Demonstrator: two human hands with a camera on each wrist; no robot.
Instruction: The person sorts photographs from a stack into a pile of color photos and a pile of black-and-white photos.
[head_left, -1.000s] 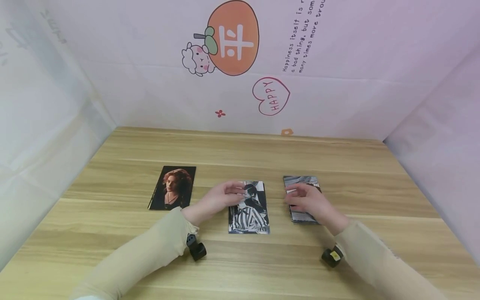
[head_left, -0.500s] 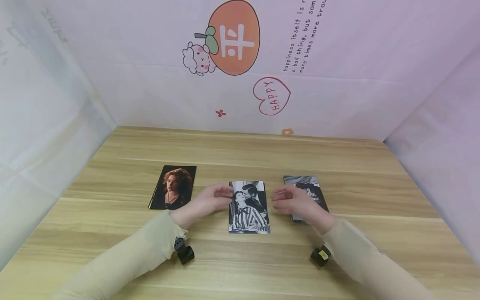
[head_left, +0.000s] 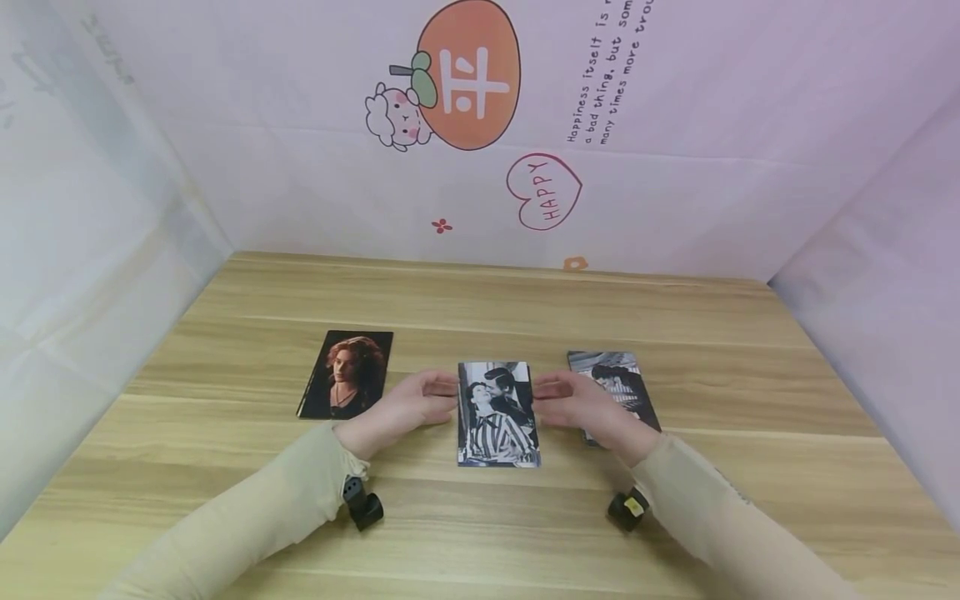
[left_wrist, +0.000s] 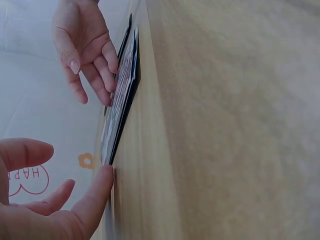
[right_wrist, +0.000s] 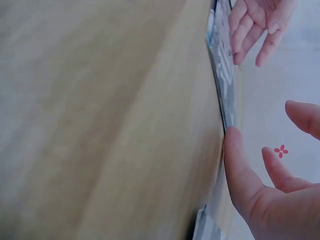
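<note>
A stack of black-and-white photo cards (head_left: 497, 433), its top print showing a couple and a striped blouse, lies flat at the middle of the table. At its left edge is my left hand (head_left: 405, 406), fingers apart and lightly bent. My right hand (head_left: 588, 408) stands at the opposite edge in a similar pose. In the left wrist view, a fingertip (left_wrist: 106, 175) touches the near edge of the stack. The right wrist view likewise has a fingertip (right_wrist: 233, 135) against the stack's other edge. Neither hand grips anything.
On the left lies a dark stack of cards topped by a portrait (head_left: 348, 375). Another black-and-white card stack (head_left: 622, 379) lies to the right, partly hidden by my right hand. A printed white cloth (head_left: 337, 200) borders the wooden table (head_left: 487, 533) at the back and sides.
Both hands were over the cards a second ago. My left hand has drawn back left off the middle stack, and my right hand has moved left from the right stack to the middle stack's edge.
</note>
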